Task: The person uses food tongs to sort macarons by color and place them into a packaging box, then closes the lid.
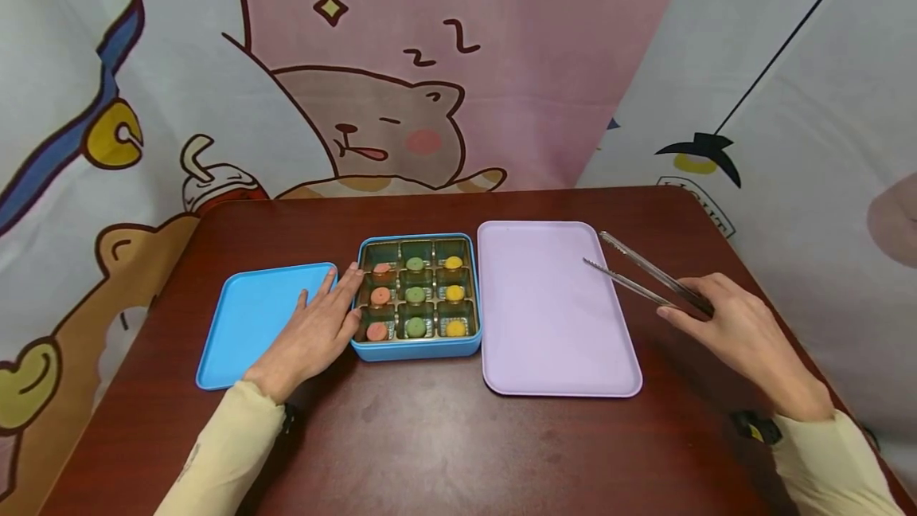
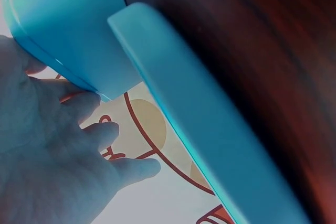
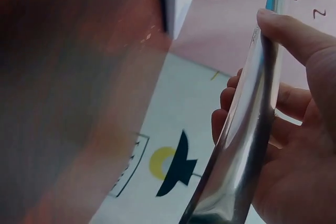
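Metal tongs [image 1: 648, 273] are gripped in my right hand [image 1: 745, 333], their tips spread apart over the right edge of the lilac tray [image 1: 559, 309]. In the right wrist view the thumb lies along one arm of the tongs [image 3: 247, 129]. My left hand [image 1: 315, 333] has its fingers extended and touches the left side of a blue box [image 1: 419, 351]. Inside the box a gold divided insert holds small round pieces: pink ones [image 1: 380, 295] on the left, green ones [image 1: 415, 295] in the middle, yellow ones [image 1: 454, 293] on the right.
A flat blue lid [image 1: 251, 317] lies left of the box, partly beneath my left forearm and hand. All of it stands on a dark red-brown table [image 1: 430, 436]. Behind the table hangs a cartoon-printed cloth [image 1: 537, 62].
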A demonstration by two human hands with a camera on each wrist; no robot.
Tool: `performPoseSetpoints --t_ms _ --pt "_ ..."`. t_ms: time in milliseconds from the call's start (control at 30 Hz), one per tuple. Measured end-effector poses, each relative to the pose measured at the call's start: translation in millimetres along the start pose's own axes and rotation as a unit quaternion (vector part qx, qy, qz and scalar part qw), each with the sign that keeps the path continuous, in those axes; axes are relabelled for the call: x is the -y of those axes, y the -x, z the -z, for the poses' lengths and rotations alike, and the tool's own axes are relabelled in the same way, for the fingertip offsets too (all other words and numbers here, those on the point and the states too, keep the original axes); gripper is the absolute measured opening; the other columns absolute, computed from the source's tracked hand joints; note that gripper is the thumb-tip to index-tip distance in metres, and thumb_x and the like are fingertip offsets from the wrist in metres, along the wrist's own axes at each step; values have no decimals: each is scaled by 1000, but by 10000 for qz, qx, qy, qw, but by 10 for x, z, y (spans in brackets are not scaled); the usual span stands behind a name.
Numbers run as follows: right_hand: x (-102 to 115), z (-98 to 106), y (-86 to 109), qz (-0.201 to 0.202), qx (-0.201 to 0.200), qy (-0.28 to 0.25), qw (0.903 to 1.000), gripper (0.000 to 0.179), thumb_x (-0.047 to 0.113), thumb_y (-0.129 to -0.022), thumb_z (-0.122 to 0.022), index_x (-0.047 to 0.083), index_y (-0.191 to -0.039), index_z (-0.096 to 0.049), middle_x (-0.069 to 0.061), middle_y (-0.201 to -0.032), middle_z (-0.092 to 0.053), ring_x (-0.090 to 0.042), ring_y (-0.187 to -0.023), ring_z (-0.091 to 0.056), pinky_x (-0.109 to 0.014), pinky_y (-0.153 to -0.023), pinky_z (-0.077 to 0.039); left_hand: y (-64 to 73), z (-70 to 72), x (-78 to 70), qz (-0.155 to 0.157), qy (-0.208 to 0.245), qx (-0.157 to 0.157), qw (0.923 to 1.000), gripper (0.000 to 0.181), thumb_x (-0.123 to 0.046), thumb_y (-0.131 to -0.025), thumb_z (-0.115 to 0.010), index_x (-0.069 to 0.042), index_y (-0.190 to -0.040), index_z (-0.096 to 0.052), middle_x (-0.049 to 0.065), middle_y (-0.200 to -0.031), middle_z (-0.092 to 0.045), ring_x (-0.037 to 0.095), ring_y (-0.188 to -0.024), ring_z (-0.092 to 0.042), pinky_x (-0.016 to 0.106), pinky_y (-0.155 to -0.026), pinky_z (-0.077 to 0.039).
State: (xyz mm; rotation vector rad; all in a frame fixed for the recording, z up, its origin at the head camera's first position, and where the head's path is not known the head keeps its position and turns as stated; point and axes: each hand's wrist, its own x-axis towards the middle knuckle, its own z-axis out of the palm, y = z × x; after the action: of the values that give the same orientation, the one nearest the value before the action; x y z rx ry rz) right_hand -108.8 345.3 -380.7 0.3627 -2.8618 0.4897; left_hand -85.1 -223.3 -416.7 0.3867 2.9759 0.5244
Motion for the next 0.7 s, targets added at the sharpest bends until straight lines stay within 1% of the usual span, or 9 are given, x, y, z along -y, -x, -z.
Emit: performPoseSetpoints --t_ms 133,400,533,700 --pt "-129 -17 28 -260 246 13 9994 58 36 -86 -85 -7 -119 -65 -21 -101 -62 -33 -85 -56 -58 -71 -48 9 6 -3 -21 -9 -28 10000 62 -33 -113 -38 -11 -167 -19 9 -174 -13 37 -159 -7 75 -117 -11" --pt "-396 -51 93 -491 586 83 9970 65 41 -89 -82 -13 -120 -62 -31 -108 -62 -44 -91 -59 -67 -75 -47 16 -2 1 -56 -13 -49 10000 61 -33 -113 -37 -11 -167 -19 8 -174 -13 37 -159 -8 75 -116 -11" --pt "-470 -64 94 -519 692 138 9962 67 41 -89 -81 -14 -120 -62 -33 -109 -63 -45 -91 -59 -67 -76 -47 20 -2 9 -61 -4 -56 10000 61 -33 -113 -37 -11 -167 -19 8 -174 -13 37 -159 -8 75 -116 -10" --pt "-524 -74 66 -635 981 242 9929 70 45 -90 -80 -16 -120 -61 -33 -107 -63 -45 -90 -60 -68 -77 -48 20 1 4 -62 -8 -67 10000 61 -33 -113 -38 -10 -167 -19 9 -173 -14 38 -159 -8 76 -116 -11"
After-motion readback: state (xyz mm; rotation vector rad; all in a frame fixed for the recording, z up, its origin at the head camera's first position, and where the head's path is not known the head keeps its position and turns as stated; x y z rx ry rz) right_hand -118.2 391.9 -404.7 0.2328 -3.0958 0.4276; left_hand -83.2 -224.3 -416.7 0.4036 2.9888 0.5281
